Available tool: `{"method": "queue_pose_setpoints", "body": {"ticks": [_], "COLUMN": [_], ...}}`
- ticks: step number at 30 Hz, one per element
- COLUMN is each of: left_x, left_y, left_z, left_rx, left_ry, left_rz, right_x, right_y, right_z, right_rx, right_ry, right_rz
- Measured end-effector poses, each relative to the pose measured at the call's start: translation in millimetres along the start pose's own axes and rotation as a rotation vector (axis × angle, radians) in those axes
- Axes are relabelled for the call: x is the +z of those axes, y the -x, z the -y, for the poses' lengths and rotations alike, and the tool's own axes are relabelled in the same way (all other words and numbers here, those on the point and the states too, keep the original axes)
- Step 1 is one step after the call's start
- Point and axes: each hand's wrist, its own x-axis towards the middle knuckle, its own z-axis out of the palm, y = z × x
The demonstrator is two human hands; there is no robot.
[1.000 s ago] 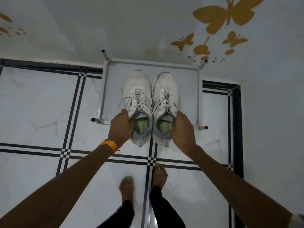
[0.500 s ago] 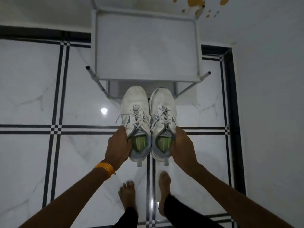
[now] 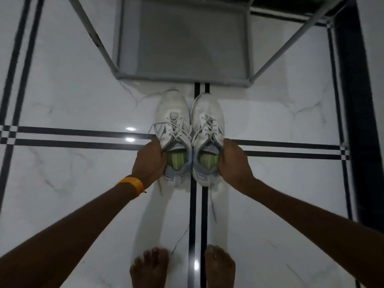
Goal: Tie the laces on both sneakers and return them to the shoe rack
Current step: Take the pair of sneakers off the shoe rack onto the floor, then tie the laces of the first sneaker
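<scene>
Two white sneakers with green insoles sit side by side just in front of the shoe rack (image 3: 182,76), toes pointing toward it. My left hand (image 3: 148,161) grips the collar of the left sneaker (image 3: 173,129) from its outer side. The right sneaker (image 3: 207,129) is held the same way by my right hand (image 3: 233,163). The laces of both lie loose over the tongues. I cannot tell whether the soles touch the floor or hover just above it.
The grey metal rack's lower shelf (image 3: 187,38) shows bare, with slanted legs (image 3: 91,36) at both sides. My bare feet (image 3: 149,267) stand on the glossy white marble floor, which has black inlay lines. A dark border strip (image 3: 353,100) runs along the right.
The sneakers have come off the rack's top shelf and moved down and toward me, to floor level in front of the rack. The camera has tilted down with them.
</scene>
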Motion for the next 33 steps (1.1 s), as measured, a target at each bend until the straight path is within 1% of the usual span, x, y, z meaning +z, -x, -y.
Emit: {"method": "queue_pose_setpoints", "body": {"ticks": [3,7,9,12,13,15,16,17,18,19,21,22,24,26,28,31,33], "left_x": [42.0,63.5,63.3,56.0,50.5,35.0,27.8,22.2,17.6,14.5,14.3,16.3,20.9,27.5,33.6,39.0,38.1], "left_y": [-0.6,-7.2,-11.0,-12.5,-11.9,-13.1,-15.1,-18.6,-21.5,-25.5,-30.6,-31.3,-26.5,-18.3,-13.7,-14.2,-16.1], "left_z": [17.4,27.0,33.0,39.3,40.7,39.6,38.6,37.4,36.0,35.4,33.3,32.0,28.5,26.2,25.4,23.8,18.1], "left_rx": [0.005,0.062,0.089,0.135,0.146,0.202,0.26,0.339,0.432,0.509,0.573,0.579,0.566,0.528,0.48,0.374,0.324], "left_ry": [0.02,0.005,-0.014,-0.185,-0.215,-0.164,-0.087,-0.009,0.032,0.026,-0.022,-0.041,-0.047,-0.018,-0.031,-0.047,-0.104], "left_rz": [-0.012,-0.159,-0.164,-0.136,-0.136,-0.162,-0.185,-0.201,-0.205,-0.181,-0.091,-0.071,-0.126,-0.204,-0.249,-0.236,-0.213], "right_x": [33.5,58.5,61.5,51.4,42.9,22.8,15.4,10.4,9.9,13.5,27.2,35.4,46.3,50.1,51.0,53.9,53.4], "right_y": [-11.2,-14.4,-14.9,-16.8,-15.7,-14.0,-15.2,-18.2,-22.4,-27.6,-36.8,-41.6,-47.6,-49.0,-48.0,-46.3,-45.5], "right_z": [-31.0,-56.3,-61.3,-59.0,-54.1,-36.8,-25.5,-13.8,-3.0,8.0,22.3,25.6,28.1,26.3,24.1,20.6,18.6], "right_rx": [-0.072,-0.102,-0.103,-0.107,-0.123,-0.23,-0.326,-0.428,-0.512,-0.562,-0.59,-0.582,-0.545,-0.502,-0.477,-0.435,-0.405], "right_ry": [-0.01,-0.076,-0.005,0.206,0.263,0.271,0.219,0.153,0.085,0.023,-0.034,-0.011,0.048,0.017,0.003,-0.023,-0.084], "right_rz": [-0.043,-0.17,-0.183,-0.147,-0.173,-0.315,-0.371,-0.382,-0.343,-0.266,-0.114,-0.07,-0.045,-0.069,-0.109,-0.086,-0.083]}}
